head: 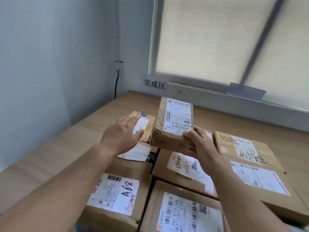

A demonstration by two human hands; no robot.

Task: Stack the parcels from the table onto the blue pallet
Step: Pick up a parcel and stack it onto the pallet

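Note:
A small brown cardboard parcel [173, 123] with a white shipping label is held up above the other parcels. My right hand [199, 144] grips its near right corner, thumb on top and fingers underneath. My left hand [122, 133] hovers just left of it with fingers straight, over a parcel with a white label [144, 124]. Below lie several cardboard parcels, among them one marked A68 [115, 193] and one with handwriting [242, 144]. The blue pallet is not in view.
The parcels sit on a wooden surface [58, 148] that runs to a grey wall on the left and a window with a blind at the back. A sign with three characters [154, 84] is stuck below the window. A black cable [115, 86] hangs from a wall socket.

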